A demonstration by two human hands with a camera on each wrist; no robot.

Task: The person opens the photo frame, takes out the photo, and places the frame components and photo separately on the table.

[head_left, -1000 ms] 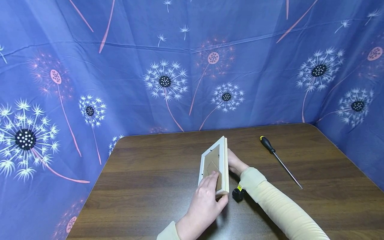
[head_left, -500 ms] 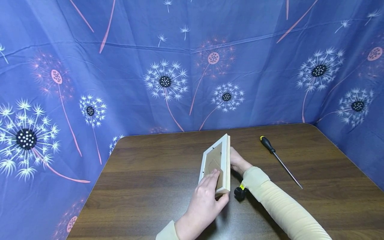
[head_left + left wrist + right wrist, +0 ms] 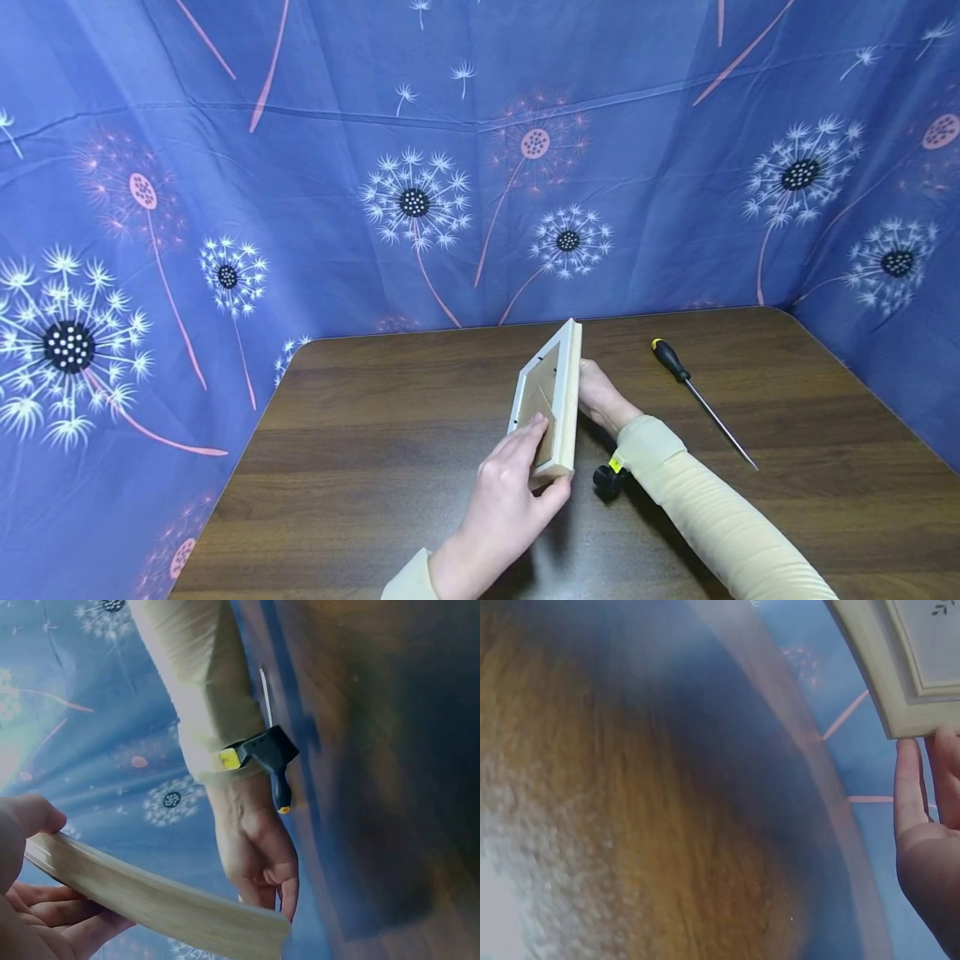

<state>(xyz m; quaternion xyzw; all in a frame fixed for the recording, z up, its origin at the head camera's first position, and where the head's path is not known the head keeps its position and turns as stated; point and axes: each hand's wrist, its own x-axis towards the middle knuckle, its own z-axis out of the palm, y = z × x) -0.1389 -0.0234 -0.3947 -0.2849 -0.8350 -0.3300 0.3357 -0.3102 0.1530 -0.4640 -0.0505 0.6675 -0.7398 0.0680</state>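
A pale cream picture frame (image 3: 568, 400) is held tilted up over the table, its brown backing board (image 3: 553, 377) with a stand toward the head camera. My left hand (image 3: 501, 508) grips its near end, fingers lying on the back and thumb at the bottom edge. On the far side, my right hand (image 3: 603, 398) holds the frame, partly hidden by it in the head view. The right wrist view shows the frame's front moulding (image 3: 877, 697), with the right fingers (image 3: 909, 784) reaching its edge. In the left wrist view, the left thumb (image 3: 41, 814) lies on the wooden side.
To the right, a screwdriver (image 3: 701, 400) with a black and yellow handle lies on the brown wooden table (image 3: 390, 442). A small black and yellow camera piece (image 3: 609, 479) sits at the right wrist. Blue dandelion-print cloth (image 3: 322, 250) hangs behind the table.
Both hands have carried the picture frame slightly right and away from the body. It stands a little more upright. The screwdriver has stayed put.
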